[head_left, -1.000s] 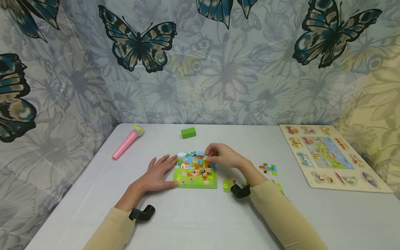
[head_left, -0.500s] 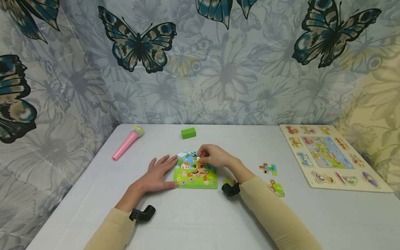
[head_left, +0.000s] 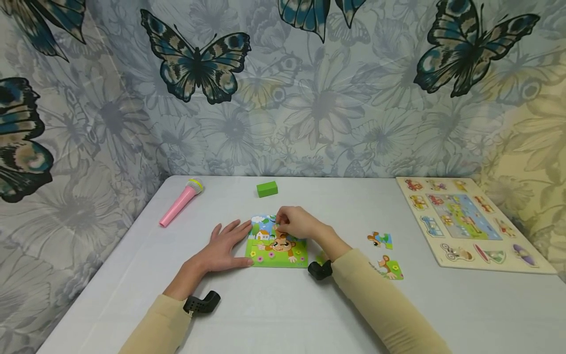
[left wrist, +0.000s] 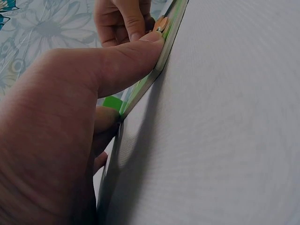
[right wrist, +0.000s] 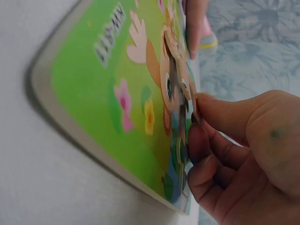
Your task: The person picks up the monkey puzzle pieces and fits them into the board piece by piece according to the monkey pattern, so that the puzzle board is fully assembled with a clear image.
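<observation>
Puzzle piece [right wrist: 177, 55] in right-hand grip [head_left: 297, 222], pinched between thumb and fingers, tilted over monkey board [head_left: 278, 262]; impossible to tell, nearly edge-on, whether touching the recess. Left-hand grip [head_left: 225, 247] spread along left edge of same board, thumb at near corner. To the right: loose pieces [head_left: 383, 240], then large picture board [head_left: 495, 259]. Beyond: green block [head_left: 267, 189]. Far left of white tabletop [head_left: 265, 314]: pink microphone [head_left: 180, 203].
</observation>
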Motion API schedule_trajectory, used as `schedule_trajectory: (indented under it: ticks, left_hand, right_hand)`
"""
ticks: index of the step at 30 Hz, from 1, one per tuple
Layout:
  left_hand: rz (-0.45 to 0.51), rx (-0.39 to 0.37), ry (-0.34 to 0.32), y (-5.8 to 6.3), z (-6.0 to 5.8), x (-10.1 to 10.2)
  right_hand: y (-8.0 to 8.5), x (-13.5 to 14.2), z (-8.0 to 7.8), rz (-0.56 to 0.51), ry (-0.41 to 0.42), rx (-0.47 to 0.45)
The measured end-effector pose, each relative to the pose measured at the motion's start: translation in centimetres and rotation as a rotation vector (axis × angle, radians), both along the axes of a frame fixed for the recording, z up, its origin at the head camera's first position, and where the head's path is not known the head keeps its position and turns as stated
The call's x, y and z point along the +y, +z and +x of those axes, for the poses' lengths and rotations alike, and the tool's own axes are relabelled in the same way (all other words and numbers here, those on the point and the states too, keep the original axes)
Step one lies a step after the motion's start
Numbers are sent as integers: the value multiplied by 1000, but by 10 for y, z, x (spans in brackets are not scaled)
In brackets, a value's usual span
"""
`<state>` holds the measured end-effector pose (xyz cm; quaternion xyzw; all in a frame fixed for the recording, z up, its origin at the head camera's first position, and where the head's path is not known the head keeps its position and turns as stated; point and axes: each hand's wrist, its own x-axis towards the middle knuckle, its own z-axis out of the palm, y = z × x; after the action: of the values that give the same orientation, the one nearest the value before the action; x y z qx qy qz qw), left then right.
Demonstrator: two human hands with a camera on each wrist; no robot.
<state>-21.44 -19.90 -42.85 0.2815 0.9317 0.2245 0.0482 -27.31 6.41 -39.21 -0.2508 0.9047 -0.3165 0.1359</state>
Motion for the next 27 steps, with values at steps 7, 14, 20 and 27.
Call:
schedule_trajectory:
  ticks: [7, 14, 20, 27]
  left_hand:
    - [1, -3, 1, -3, 0, 0]
    - [10, 11, -3, 2, 1, -1]
    - [9, 10, -7, 2, 1, -1]
    - [16, 5, -13, 1, 1, 0]
  right_hand:
    - [0, 0, 6, 29, 14, 62]
    - [7, 3, 11, 6, 137, 92]
    - [4, -2, 13, 61, 191, 84]
    - [2, -3, 18, 120, 145, 83]
